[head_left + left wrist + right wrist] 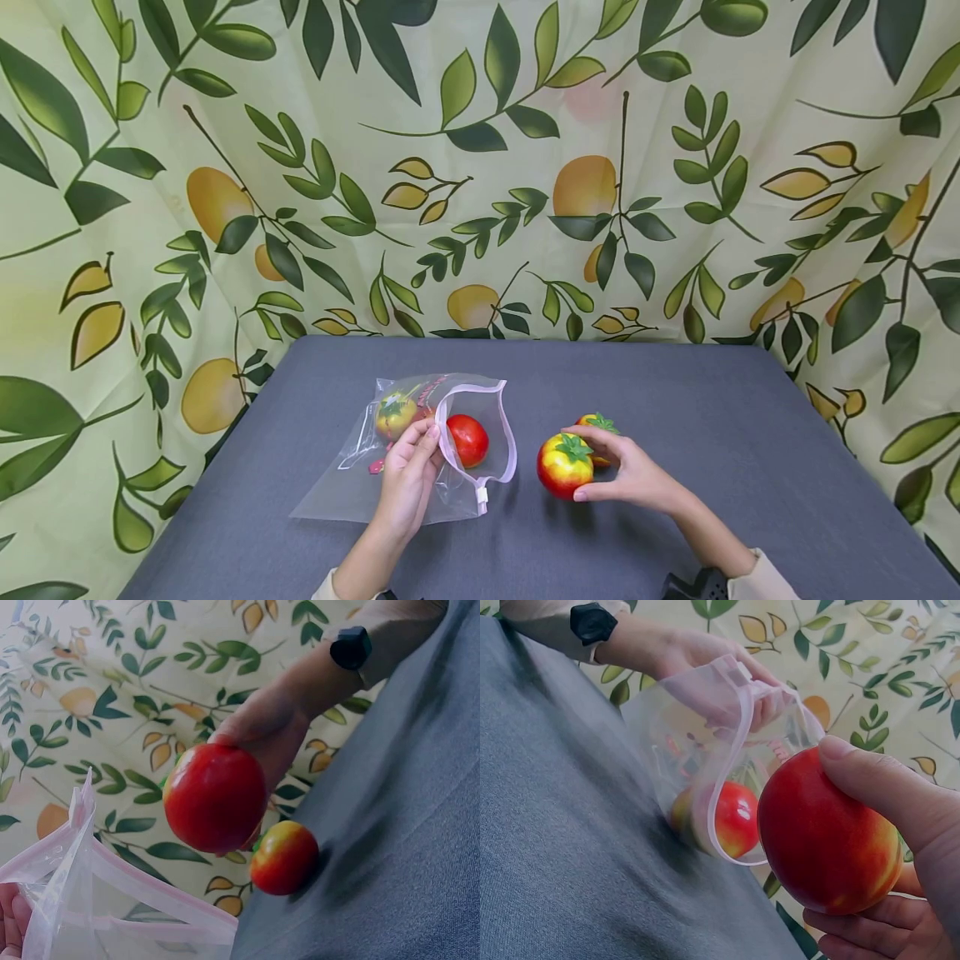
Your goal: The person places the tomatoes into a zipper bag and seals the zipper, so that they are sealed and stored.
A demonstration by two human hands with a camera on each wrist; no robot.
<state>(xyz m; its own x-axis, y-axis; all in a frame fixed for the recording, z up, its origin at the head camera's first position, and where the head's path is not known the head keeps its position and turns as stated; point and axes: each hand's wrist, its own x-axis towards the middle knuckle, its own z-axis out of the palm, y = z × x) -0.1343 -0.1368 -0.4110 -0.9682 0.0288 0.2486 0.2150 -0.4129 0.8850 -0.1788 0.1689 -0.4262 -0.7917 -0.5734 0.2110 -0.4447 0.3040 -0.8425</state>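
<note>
"Clear plastic lies low in the frame, left of centre; how is the bag (352, 492) turned?"

"Its long axis runs roughly left to right, the pink-edged mouth facing right. Inside are a yellow-green fruit (395, 416) and, nearer the mouth, a red fruit (469, 441)."

"And the left hand (408, 471)?"

"Its forearm rises from the lower edge, leaning right; thumb and fingers pinch the bag's rim."

"What is to the right of the mouth?"

"Just right of lower centre, near the mouth, a red-and-yellow fruit (561, 477). It is nearly round, with no obvious long axis; its leafy green crown faces up and slightly right. Behind it, partly hidden, another leafy-topped fruit (597, 421) sits on the grey table (690, 400)."

"The right hand (630, 475)?"

"Its forearm slants up and left from the lower right. Thumb below, fingers above, it grips the red-and-yellow fruit from the right."
</note>
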